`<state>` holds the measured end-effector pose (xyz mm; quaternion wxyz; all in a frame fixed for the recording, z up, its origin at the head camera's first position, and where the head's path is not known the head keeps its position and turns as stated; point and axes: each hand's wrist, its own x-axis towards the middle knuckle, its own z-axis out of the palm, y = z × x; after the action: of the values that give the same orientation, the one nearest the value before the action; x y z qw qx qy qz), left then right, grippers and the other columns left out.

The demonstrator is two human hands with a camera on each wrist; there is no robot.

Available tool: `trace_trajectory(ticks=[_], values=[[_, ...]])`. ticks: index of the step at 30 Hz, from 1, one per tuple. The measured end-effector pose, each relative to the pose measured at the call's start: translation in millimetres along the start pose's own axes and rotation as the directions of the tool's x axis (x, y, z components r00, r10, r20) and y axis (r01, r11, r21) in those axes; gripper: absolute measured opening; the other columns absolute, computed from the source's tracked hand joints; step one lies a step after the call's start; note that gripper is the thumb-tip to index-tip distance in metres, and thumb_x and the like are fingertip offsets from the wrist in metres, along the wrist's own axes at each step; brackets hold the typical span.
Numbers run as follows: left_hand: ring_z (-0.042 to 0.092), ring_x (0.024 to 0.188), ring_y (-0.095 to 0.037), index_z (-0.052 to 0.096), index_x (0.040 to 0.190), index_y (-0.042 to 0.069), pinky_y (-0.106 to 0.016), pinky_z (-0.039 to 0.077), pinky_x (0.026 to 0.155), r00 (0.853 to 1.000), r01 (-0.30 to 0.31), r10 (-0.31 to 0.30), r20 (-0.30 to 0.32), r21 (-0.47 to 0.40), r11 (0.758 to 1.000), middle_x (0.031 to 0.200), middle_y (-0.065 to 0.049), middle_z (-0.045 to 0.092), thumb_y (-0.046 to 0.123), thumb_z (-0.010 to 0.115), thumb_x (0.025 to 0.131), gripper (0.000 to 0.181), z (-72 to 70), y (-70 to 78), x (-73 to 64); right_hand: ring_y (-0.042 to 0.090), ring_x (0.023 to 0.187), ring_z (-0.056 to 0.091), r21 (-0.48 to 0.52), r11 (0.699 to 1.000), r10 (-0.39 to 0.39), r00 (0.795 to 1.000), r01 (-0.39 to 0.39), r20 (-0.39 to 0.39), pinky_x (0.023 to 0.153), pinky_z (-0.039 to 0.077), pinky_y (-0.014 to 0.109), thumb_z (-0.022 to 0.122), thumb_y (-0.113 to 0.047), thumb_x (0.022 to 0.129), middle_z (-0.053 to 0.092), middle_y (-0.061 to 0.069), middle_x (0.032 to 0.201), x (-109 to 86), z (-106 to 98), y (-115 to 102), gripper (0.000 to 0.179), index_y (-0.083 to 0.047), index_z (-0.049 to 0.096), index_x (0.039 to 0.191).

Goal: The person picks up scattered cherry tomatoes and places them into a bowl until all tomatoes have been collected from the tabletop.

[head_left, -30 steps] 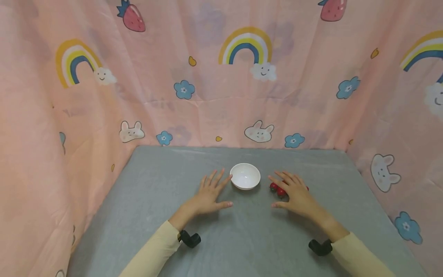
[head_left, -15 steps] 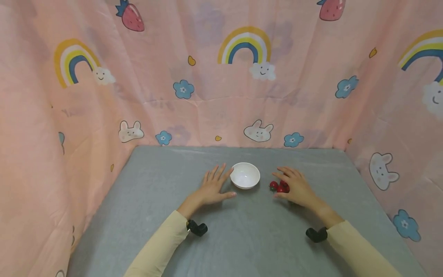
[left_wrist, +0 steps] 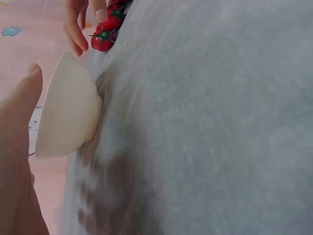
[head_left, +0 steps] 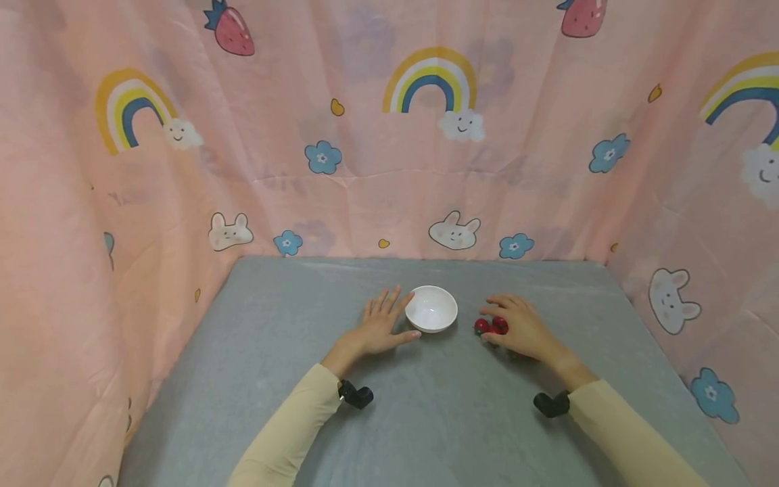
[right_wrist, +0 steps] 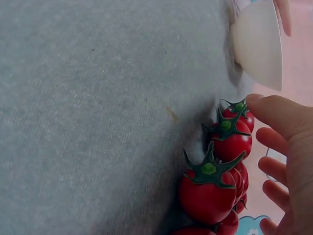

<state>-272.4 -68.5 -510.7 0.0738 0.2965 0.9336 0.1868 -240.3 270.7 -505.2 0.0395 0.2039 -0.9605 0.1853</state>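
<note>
Pink fabric [head_left: 274, 81] hangs in loose vertical folds on the far, left and right sides, with a sideways crease crossing the far panel. Its print shows rainbows [head_left: 432, 66] ending in smiling white clouds [head_left: 462, 126], red strawberries [head_left: 234, 31] high on the far side, white rabbit heads [head_left: 454, 232], blue flowers [head_left: 323, 157] and small yellow shapes [head_left: 337, 107]. A grey tabletop [head_left: 292, 304] with a slightly mottled surface fills the lower middle, its straight far edge meeting the fabric. Soft light casts blurred shadows on the grey.
</note>
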Motion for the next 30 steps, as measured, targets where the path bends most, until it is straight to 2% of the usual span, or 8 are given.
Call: trace_trajectory(ticks=[8, 14, 30], values=[[-0.002, 0.155, -0.041, 0.002, 0.161, 0.028, -0.068, 0.004, 0.119, 1.000, 0.025, -0.024, 0.004, -0.027, 0.999, 0.169, -0.010, -0.003, 0.066, 0.046, 0.095, 0.088, 3.8, -1.8, 5.4, 0.042, 0.136, 0.040, -0.006, 1.000, 0.018, 1.000, -0.018, 0.018, 0.112, 0.022, 0.071, 0.079, -0.036, 0.082, 0.054, 0.018, 0.143, 3.2, 3.8, 2.0, 0.051, -0.011, 0.069, 0.125], [-0.004, 0.156, -0.039, 0.001, 0.161, 0.027, -0.067, 0.004, 0.120, 0.998, 0.054, -0.054, 0.010, -0.038, 0.998, 0.169, -0.008, -0.003, 0.071, 0.039, 0.095, 0.088, 6.7, -4.0, 10.3, 0.043, 0.133, 0.044, -0.014, 1.000, 0.016, 1.000, -0.016, 0.000, 0.111, 0.025, 0.069, 0.078, -0.036, 0.082, 0.057, 0.020, 0.139, 3.2, 7.3, 2.9, 0.050, -0.010, 0.069, 0.123], [-0.001, 0.156, -0.037, 0.005, 0.161, 0.026, -0.066, 0.004, 0.120, 0.995, 0.095, -0.095, 0.009, -0.069, 0.993, 0.169, -0.008, 0.000, 0.070, 0.041, 0.095, 0.087, 6.5, -4.4, 18.0, 0.042, 0.125, 0.050, -0.045, 0.999, 0.021, 0.999, -0.022, -0.028, 0.107, 0.035, 0.065, 0.079, -0.029, 0.083, 0.061, 0.020, 0.133, 6.3, 10.9, -1.5, 0.042, -0.008, 0.071, 0.118]])
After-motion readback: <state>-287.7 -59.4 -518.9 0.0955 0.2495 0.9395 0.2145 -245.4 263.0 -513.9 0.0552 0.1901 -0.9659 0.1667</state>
